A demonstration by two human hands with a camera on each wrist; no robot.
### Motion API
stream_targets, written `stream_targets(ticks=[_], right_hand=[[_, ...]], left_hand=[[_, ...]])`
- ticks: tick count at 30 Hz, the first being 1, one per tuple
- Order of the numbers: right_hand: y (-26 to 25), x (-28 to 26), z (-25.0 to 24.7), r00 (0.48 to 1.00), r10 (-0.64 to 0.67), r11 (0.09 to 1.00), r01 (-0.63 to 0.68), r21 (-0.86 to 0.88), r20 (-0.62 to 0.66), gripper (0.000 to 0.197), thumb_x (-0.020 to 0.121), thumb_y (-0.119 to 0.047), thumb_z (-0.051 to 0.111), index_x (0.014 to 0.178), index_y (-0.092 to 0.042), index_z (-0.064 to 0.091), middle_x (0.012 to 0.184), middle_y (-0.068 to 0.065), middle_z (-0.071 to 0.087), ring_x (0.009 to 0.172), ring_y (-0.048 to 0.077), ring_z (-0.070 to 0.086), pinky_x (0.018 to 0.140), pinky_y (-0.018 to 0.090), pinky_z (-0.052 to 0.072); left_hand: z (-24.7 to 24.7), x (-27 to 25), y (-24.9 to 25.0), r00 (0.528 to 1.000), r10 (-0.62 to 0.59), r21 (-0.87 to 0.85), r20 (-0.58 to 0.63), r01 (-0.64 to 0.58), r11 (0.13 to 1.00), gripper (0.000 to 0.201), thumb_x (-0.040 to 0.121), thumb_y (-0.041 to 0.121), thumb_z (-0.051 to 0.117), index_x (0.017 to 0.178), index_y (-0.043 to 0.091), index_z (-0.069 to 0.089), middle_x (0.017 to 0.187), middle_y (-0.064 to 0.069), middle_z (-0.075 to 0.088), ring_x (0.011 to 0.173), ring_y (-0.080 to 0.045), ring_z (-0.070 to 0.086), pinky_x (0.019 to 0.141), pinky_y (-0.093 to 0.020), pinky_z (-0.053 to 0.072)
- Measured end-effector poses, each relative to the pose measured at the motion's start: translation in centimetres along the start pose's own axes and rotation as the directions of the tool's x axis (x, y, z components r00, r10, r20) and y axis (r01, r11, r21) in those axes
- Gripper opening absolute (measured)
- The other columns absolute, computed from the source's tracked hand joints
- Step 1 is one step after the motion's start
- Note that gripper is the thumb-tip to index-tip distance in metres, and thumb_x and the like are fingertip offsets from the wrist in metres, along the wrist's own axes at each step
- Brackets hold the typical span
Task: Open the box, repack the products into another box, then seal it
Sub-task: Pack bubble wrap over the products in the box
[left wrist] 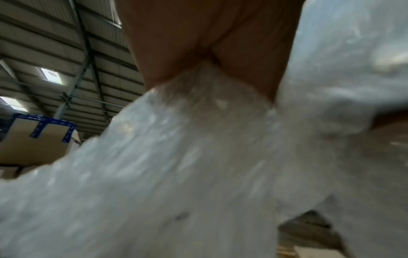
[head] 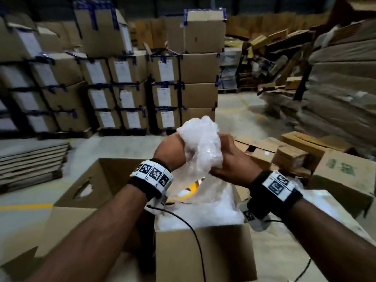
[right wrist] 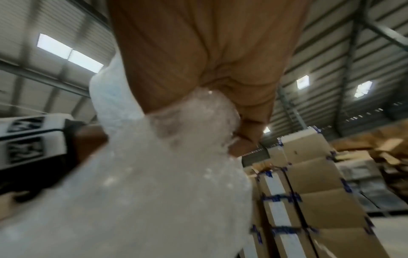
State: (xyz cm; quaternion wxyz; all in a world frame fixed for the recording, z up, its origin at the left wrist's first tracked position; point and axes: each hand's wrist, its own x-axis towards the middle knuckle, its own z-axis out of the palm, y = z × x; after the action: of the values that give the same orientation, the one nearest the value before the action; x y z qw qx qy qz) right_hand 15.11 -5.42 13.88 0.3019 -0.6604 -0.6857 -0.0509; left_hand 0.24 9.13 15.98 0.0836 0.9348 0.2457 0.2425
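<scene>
A bunched wad of clear bubble wrap [head: 200, 145] is held up above an open cardboard box [head: 203, 253]. My left hand [head: 172, 150] grips its left side and my right hand [head: 227, 159] grips its right side, fingers curled into the plastic. The wrap trails down into the box, where more white wrap [head: 203, 214] and something yellow [head: 190, 190] lie. In the left wrist view the wrap [left wrist: 176, 165] fills most of the frame under my palm [left wrist: 209, 34]. The right wrist view shows my fingers [right wrist: 243, 132] closed on the wrap [right wrist: 154, 174].
A second open box [head: 85, 192] with a hand hole stands to the left. Flattened cartons [head: 32, 161] lie stacked far left. Sealed labelled boxes [head: 126, 84] are stacked behind. Loose boxes [head: 305, 151] and a carton with green print [head: 343, 176] stand at right.
</scene>
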Motion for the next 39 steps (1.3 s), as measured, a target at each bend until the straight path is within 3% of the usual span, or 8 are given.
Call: stream_targets(ticks=[4, 8, 12, 15, 20, 26, 32, 39], right_hand=[[0.3, 2.9, 2.7, 0.961, 0.270, 0.951, -0.255, -0.175, 0.061, 0.059, 0.079, -0.005, 0.062, 0.133, -0.017, 0.040, 0.126, 0.012, 0.036, 0.100, 0.037, 0.056, 0.085, 0.037, 0.047], [-0.3, 3.1, 6.2, 0.945, 0.238, 0.913, -0.138, -0.384, 0.226, 0.053, 0.085, 0.000, 0.053, 0.132, -0.022, 0.045, 0.130, 0.013, 0.035, 0.102, 0.034, 0.056, 0.080, 0.039, 0.053], [-0.1, 2.3, 9.7, 0.736, 0.293, 0.830, 0.122, -0.544, 0.611, 0.053, 0.088, -0.009, 0.056, 0.138, -0.022, 0.041, 0.136, 0.015, 0.036, 0.115, 0.037, 0.052, 0.088, 0.046, 0.052], [-0.1, 3.4, 9.1, 0.614, 0.374, 0.884, -0.008, -0.468, 0.696, 0.061, 0.089, -0.019, 0.058, 0.143, -0.019, 0.031, 0.143, 0.013, 0.037, 0.128, 0.034, 0.044, 0.102, 0.044, 0.042], [-1.6, 5.4, 7.1, 0.754, 0.228, 0.973, -0.157, -0.168, 0.615, 0.051, 0.088, -0.031, 0.057, 0.134, -0.031, 0.034, 0.134, 0.006, 0.040, 0.111, 0.028, 0.053, 0.095, 0.045, 0.046], [-2.9, 6.5, 11.8, 0.595, 0.231, 0.953, 0.020, -0.301, 0.770, 0.067, 0.092, -0.026, 0.056, 0.150, -0.018, 0.024, 0.152, 0.009, 0.030, 0.133, 0.028, 0.040, 0.106, 0.040, 0.039], [-2.3, 7.5, 13.7, 0.640, 0.276, 0.902, 0.086, -0.423, 0.718, 0.075, 0.088, -0.027, 0.063, 0.150, -0.029, 0.021, 0.134, 0.016, 0.045, 0.121, 0.034, 0.050, 0.094, 0.038, 0.043], [-1.1, 9.6, 4.5, 0.976, 0.154, 0.988, -0.152, -0.022, 0.156, 0.046, 0.083, 0.007, 0.053, 0.121, -0.019, 0.057, 0.123, 0.010, 0.056, 0.111, 0.028, 0.053, 0.090, 0.033, 0.045]], left_hand=[[1.0, -1.4, -4.1, 0.954, -0.171, 0.341, 0.246, 0.080, 0.937, 0.058, 0.083, 0.034, 0.067, 0.132, 0.010, 0.048, 0.130, -0.015, 0.047, 0.117, -0.034, 0.047, 0.100, -0.043, 0.043], [1.9, -2.5, -6.7, 0.934, -0.242, 0.391, 0.264, 0.126, 0.912, 0.051, 0.086, 0.040, 0.064, 0.127, 0.014, 0.051, 0.126, -0.012, 0.046, 0.114, -0.032, 0.048, 0.098, -0.042, 0.044], [3.0, -3.2, -8.4, 0.892, -0.282, 0.248, 0.354, 0.201, 0.948, 0.049, 0.093, 0.011, 0.049, 0.139, 0.024, 0.041, 0.128, -0.011, 0.048, 0.110, -0.032, 0.056, 0.094, -0.044, 0.050], [3.6, -3.6, -8.2, 0.890, -0.111, 0.131, 0.443, 0.058, 0.990, 0.057, 0.094, 0.007, 0.042, 0.143, 0.034, 0.040, 0.129, -0.006, 0.050, 0.112, -0.026, 0.055, 0.097, -0.041, 0.049], [4.9, -3.6, -8.2, 0.725, -0.147, 0.247, 0.673, -0.034, 0.968, 0.041, 0.096, 0.010, 0.040, 0.132, 0.023, 0.056, 0.133, -0.007, 0.057, 0.120, -0.026, 0.053, 0.104, -0.038, 0.042], [3.5, -3.2, -9.9, 0.841, -0.261, 0.219, 0.474, 0.174, 0.960, 0.048, 0.091, 0.001, 0.041, 0.128, 0.026, 0.058, 0.132, -0.003, 0.058, 0.118, -0.022, 0.056, 0.102, -0.037, 0.046], [2.9, -5.9, -11.3, 0.822, -0.326, 0.220, 0.467, 0.249, 0.943, 0.029, 0.096, 0.016, 0.043, 0.119, 0.017, 0.061, 0.119, -0.009, 0.064, 0.105, -0.026, 0.060, 0.091, -0.038, 0.050], [2.8, -5.8, -10.8, 0.814, -0.329, 0.099, 0.479, 0.323, 0.941, 0.042, 0.086, 0.049, 0.061, 0.105, 0.012, 0.054, 0.102, -0.005, 0.063, 0.090, -0.022, 0.059, 0.079, -0.032, 0.049]])
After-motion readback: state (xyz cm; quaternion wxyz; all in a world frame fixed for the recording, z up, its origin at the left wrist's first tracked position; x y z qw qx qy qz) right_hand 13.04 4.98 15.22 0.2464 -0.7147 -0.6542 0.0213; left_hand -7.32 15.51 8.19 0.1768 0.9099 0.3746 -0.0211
